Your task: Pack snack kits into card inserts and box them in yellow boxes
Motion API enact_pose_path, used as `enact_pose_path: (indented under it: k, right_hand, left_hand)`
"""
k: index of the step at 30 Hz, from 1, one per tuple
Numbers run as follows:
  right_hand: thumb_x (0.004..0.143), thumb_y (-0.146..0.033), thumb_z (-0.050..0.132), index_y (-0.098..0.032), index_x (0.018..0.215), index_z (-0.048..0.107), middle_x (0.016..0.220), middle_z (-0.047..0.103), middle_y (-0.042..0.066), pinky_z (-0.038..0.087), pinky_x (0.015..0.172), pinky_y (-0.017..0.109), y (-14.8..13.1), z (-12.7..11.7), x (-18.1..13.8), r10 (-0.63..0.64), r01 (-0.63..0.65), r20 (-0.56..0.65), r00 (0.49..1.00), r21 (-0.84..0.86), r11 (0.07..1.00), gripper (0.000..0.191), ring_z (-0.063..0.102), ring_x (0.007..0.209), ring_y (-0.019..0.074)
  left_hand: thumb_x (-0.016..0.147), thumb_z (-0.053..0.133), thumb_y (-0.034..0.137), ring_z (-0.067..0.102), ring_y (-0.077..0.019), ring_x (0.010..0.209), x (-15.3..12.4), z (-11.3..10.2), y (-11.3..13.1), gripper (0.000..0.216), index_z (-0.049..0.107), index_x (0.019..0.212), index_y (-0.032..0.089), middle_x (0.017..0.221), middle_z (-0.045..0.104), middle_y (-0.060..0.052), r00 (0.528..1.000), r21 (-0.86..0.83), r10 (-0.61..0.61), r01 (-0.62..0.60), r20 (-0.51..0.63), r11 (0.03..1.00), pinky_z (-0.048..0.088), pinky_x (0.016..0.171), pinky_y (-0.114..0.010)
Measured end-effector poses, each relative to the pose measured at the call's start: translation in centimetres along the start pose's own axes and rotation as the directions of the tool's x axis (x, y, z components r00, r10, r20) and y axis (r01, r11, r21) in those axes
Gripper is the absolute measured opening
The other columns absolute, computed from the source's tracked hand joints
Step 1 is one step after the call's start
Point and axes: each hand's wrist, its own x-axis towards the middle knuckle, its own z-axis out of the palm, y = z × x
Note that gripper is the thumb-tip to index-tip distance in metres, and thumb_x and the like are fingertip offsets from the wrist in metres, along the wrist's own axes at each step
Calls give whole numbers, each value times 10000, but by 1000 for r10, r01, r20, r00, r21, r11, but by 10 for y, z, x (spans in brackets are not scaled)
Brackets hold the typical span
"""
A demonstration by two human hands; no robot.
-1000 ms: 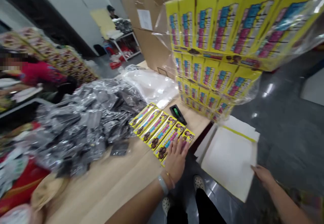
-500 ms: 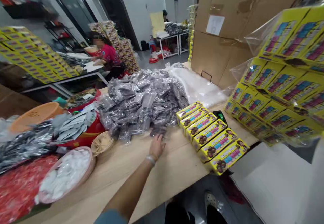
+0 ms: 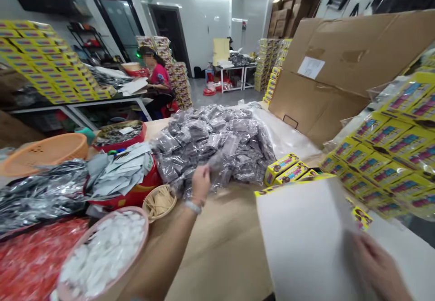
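My left hand (image 3: 201,182) reaches to the front of a heap of grey plastic packets (image 3: 217,133). Its fingers are closed on one grey plastic packet (image 3: 217,161), which is partly blurred against the heap. On the right, my right hand (image 3: 377,262) is wrapped round the side of a white cardboard piece (image 3: 302,237). A yellow printed edge shows along the top of that cardboard. Behind it, several yellow printed boxes (image 3: 283,169) lie in a row, partly covered by the cardboard.
Left of the heap stand a small basket of thin sticks (image 3: 159,201), a pink basin (image 3: 144,237) of white packets and a red tub (image 3: 151,187) of grey sachets. Wrapped yellow boxes (image 3: 377,169) are stacked at right. Beyond, a person (image 3: 159,76) sits at another table.
My right hand has come into view with the white cardboard, covering part of the box row. My left hand has risen from the tabletop with a packet. The camera view has tilted up.
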Motion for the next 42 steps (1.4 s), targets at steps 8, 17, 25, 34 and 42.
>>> enact_pose_path:
  k: [8, 17, 25, 34, 42]
  right_hand:
    - [625, -428, 392, -100, 897, 597, 970, 600, 161, 424, 833, 354, -13, 160, -2, -38, 47, 209, 977, -39, 998, 472, 538, 953, 257]
    - [691, -436, 405, -146, 846, 622, 799, 639, 102, 483, 693, 340, -19, 106, -18, -43, 50, 218, 975, -24, 998, 393, 596, 734, 218]
    - [743, -256, 491, -187, 1264, 340, 1219, 417, 133, 391, 891, 416, -158, 116, 11, -613, 611, 27, 790, -133, 781, 546, 412, 1106, 235]
    - [793, -226, 458, -242, 1165, 469, 1094, 540, 72, 360, 900, 403, -208, 53, 12, -897, 897, 32, 442, 0, 442, 372, 435, 1050, 199]
    - [711, -447, 548, -166, 794, 499, 650, 528, -18, 410, 457, 200, -221, 4, -19, -383, 87, 263, 886, 717, 692, 297, 475, 509, 76]
  left_hand:
    - [654, 580, 181, 542, -205, 844, 44, 37, -11, 186, 604, 822, 107, 860, 604, -106, 921, -204, -272, 334, 277, 920, 393, 747, -290]
    - [652, 518, 316, 467, -104, 539, 26, 36, 0, 191, 526, 588, 136, 532, 487, 15, 833, -469, -157, 443, 530, 764, 357, 510, -205]
    - [568, 557, 297, 424, -76, 542, 11, -31, 61, 175, 547, 610, 128, 559, 472, 26, 713, -650, 212, 421, 668, 633, 354, 541, -198]
    - [676, 563, 372, 448, -92, 585, -29, -100, 118, 254, 590, 717, 124, 625, 530, -4, 624, -758, 449, 415, 640, 503, 361, 571, -213]
    - [625, 647, 337, 525, -172, 858, -40, -112, 158, 424, 566, 1006, 169, 975, 587, -72, 633, -821, 525, 400, 570, 408, 415, 726, -270]
